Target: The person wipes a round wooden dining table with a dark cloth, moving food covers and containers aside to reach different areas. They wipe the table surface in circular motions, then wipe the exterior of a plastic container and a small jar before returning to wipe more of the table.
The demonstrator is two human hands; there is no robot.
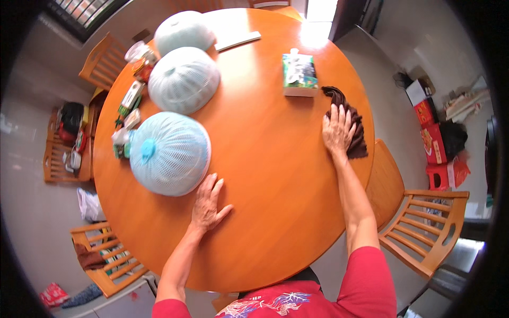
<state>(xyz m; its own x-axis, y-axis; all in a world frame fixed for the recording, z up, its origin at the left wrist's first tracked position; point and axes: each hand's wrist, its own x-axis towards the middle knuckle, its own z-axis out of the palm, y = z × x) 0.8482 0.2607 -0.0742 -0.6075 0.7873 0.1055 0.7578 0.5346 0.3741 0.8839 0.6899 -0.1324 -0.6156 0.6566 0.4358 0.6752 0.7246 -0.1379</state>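
My right hand (338,129) lies on a dark brown cloth (358,139) near the right edge of the round wooden table (265,212). Its fingers are stretched out and press down on the cloth, which bunches up past the fingertips. Flat on the tabletop at the left rests my left hand (208,205), fingers apart and holding nothing. Its fingertips are beside the rim of a light blue mesh food cover (177,159). Just beyond the right hand stands a green tissue box (300,79) with a tissue sticking out. What the food covers hide underneath cannot be made out.
Two more domed covers, a pale one (183,82) and a far one (184,34), line the table's left side. Small packets (131,95) crowd the left edge. A white flat bar (237,41) lies far back. Wooden chairs (424,228) surround the table; boxes (433,143) stand along the right wall.
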